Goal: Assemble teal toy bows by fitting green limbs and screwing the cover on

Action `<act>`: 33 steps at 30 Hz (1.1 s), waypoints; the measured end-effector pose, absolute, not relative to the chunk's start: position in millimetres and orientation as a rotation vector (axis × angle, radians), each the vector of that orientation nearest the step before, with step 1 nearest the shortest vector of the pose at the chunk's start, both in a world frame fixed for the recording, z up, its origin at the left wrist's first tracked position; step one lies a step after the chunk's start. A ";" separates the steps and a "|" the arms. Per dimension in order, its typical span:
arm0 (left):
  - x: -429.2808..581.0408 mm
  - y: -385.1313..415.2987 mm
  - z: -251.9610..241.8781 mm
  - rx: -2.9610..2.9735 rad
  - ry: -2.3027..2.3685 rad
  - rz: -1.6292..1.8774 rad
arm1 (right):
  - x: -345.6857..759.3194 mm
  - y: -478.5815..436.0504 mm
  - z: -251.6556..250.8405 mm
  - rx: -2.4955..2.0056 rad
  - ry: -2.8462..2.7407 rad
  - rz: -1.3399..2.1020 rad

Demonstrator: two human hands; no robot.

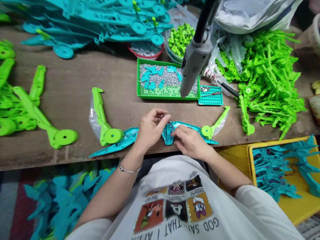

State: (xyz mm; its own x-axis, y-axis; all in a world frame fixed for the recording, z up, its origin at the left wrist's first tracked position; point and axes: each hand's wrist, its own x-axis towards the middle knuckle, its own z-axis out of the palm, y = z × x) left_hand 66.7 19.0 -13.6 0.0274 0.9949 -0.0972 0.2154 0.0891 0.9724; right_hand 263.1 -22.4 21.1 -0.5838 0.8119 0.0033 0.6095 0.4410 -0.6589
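Note:
A teal plastic toy bow body lies along the near edge of the wooden bench, with green limbs joined at both ends. My left hand is curled over the middle of the bow, its fingers pinching a small part that I cannot make out. My right hand rests on the teal centre piece, fingers bent and pressing on it. A grey electric screwdriver hangs just above and behind both hands.
A green tray of screws and small teal pieces sits behind the hands, a small teal tray beside it. Green parts are heaped left and right, teal frames at the back. A yellow crate of teal parts stands at the right.

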 end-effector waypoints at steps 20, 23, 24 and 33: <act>66.3 18.2 -16.3 1.024 1.187 0.966 | 241.5 -32.5 -12.9 -1.409 -2.072 0.847; 66.1 19.4 -20.4 1.039 1.213 0.966 | 241.0 -31.5 -11.8 -1.447 -1.983 0.782; 65.8 19.4 -21.8 1.052 1.228 0.965 | 241.7 -30.2 -10.0 -1.461 -1.951 0.760; 58.9 10.6 -17.3 1.125 1.219 0.951 | 261.0 -11.6 10.7 -1.558 -1.876 0.648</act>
